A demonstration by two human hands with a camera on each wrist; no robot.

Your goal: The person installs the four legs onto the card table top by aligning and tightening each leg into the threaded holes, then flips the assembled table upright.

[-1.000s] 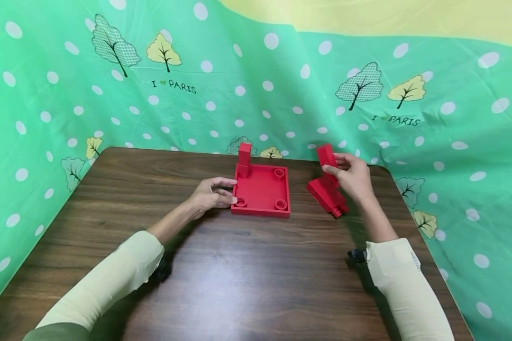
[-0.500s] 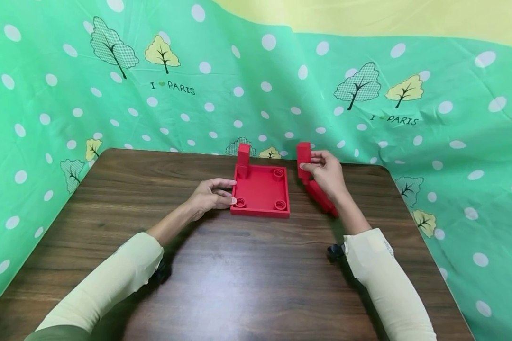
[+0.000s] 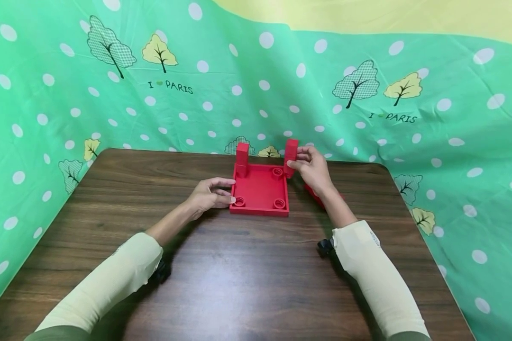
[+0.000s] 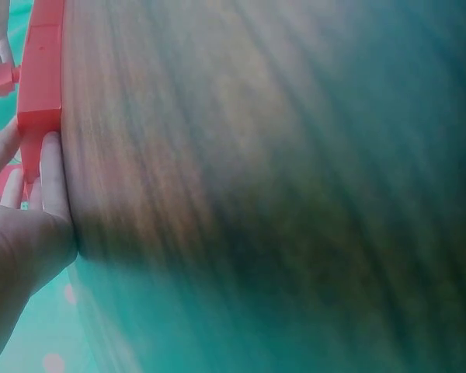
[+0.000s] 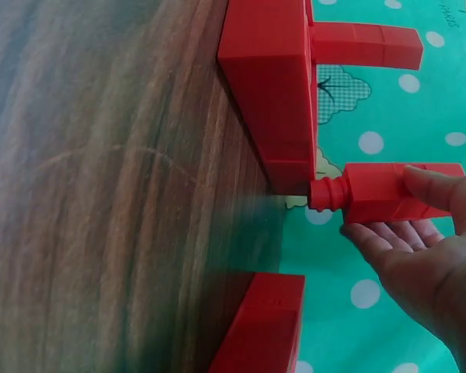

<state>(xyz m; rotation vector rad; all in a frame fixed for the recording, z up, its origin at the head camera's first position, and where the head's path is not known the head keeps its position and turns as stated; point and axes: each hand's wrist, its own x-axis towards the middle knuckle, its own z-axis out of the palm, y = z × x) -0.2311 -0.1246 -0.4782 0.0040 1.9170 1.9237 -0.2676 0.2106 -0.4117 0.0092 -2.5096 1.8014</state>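
A square red toy tabletop [image 3: 260,192] lies underside up, with ring sockets in three visible corners. One red leg [image 3: 242,160] stands upright at its far left corner. My left hand [image 3: 208,194] rests its fairly straight fingers and thumb against the left side; the left wrist view shows the fingertips at the corner of the tabletop [image 4: 43,85]. My right hand [image 3: 315,170] pinches a second leg [image 3: 290,156], held upright beside the far right corner. In the right wrist view this leg's threaded end [image 5: 328,193] points towards the tabletop's edge; whether they touch I cannot tell.
More red pieces [image 3: 313,195] lie on the wooden table [image 3: 222,265] behind my right forearm, mostly hidden; one red piece [image 5: 268,318] shows in the right wrist view. A green dotted cloth [image 3: 196,71] hangs behind the table's far edge.
My right hand has lifted the leg away from the pieces on the right and carried it left to the tabletop's far right corner, turning it more upright. My left hand stays in place.
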